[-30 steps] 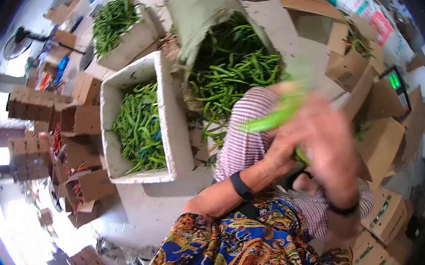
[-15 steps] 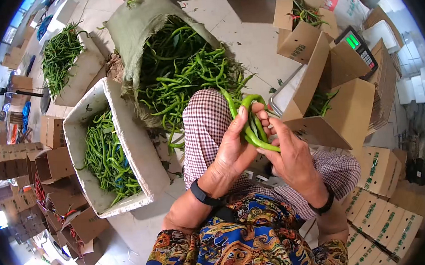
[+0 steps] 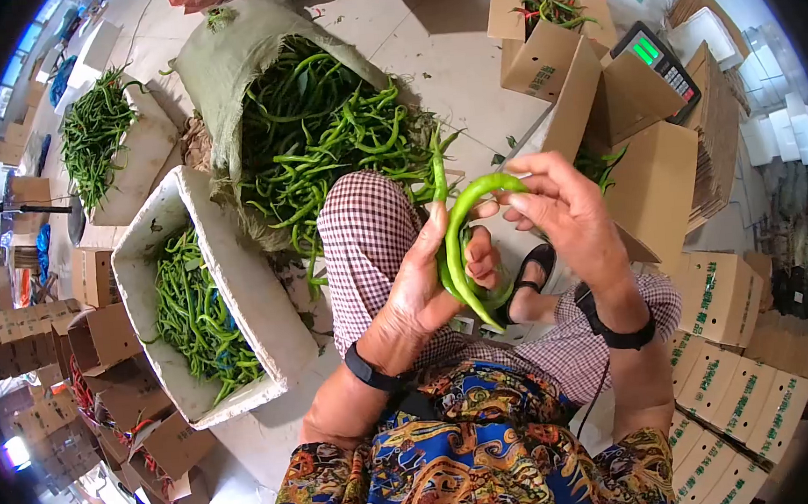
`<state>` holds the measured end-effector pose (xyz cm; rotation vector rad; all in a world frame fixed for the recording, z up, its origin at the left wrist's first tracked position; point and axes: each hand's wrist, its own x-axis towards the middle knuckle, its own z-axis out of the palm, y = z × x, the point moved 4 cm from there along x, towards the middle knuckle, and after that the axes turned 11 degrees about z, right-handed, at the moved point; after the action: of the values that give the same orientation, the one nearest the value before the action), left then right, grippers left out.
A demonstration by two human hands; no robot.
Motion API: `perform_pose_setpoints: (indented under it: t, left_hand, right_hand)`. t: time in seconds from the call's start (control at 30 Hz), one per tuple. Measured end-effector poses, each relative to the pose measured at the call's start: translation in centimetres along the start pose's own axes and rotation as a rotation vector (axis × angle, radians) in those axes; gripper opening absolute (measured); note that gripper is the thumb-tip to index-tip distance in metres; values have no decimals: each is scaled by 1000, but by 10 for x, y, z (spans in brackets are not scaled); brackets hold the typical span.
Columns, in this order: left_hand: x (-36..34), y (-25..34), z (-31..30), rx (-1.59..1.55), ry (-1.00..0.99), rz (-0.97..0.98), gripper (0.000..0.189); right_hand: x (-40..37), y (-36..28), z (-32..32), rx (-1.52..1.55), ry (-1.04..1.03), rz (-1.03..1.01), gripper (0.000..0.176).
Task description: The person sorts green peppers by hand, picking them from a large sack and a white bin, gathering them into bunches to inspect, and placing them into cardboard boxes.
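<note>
My left hand [image 3: 424, 274] is closed around a small bunch of long green chili peppers, one of them a straight pepper [image 3: 439, 170] pointing upward. In front of the bunch a thick curved pepper [image 3: 459, 220] arches over to the right. At its upper end, my right hand [image 3: 570, 212] pinches it between thumb and fingers. Just beyond my knee, a heap of green peppers [image 3: 350, 148] spills from an open green woven sack [image 3: 208, 64]. A white foam box [image 3: 288, 330] on the left holds more green peppers [image 3: 197, 313].
On the right stands an open cardboard box [image 3: 657, 187] with some peppers inside, beside a digital scale display [image 3: 658, 61]. Another box of peppers [image 3: 540, 60] is behind it. Closed cartons [image 3: 723, 398] are stacked at lower right. A second pepper-filled foam box [image 3: 140, 167] sits far left.
My right hand has moved up and right, from beside the bunch to the curved pepper's upper end. The curved pepper now arches higher. My view has shifted slightly, and a shoe now shows.
</note>
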<state>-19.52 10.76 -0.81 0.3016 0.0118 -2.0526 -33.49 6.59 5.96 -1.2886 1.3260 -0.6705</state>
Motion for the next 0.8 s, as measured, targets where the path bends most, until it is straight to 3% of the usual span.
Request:
perform_pose_setpoints:
  t: [0.2,0.23,0.3,0.37,0.4,0.47,0.53,0.6,0.67,0.8]
  left_hand:
    - [9,-5,-6,-16,-10,36,45]
    - [10,-6,-8,-15,-9,35,45]
    - [13,-6,-18,-2,215,60,38]
    - [17,-3,-25,-88,190,132,27]
    - [17,0,-29,-143,111,110,26]
    - [17,3,-33,-220,13,94,23]
    - [18,4,-28,-251,67,100,22]
    - [19,3,-27,-313,92,90,22]
    - [19,0,-24,-372,72,71,23]
    - [23,-1,-26,-326,73,133,31]
  right_hand:
    - [-5,6,-7,215,70,35,30]
    - [-10,-1,-5,336,-30,105,30]
    - [-22,-8,-3,458,-131,175,31]
    - [-32,-12,-12,667,-145,31,32]
    - [-32,-8,-24,724,18,-19,31]
    - [-40,-9,-49,650,155,-163,28]
    - [-42,-7,-56,619,208,-212,28]
    - [-45,-15,-42,-313,235,-418,34]
    - [-50,-13,-8,-448,10,-177,41]
    - [-43,34,28,-409,76,-139,44]
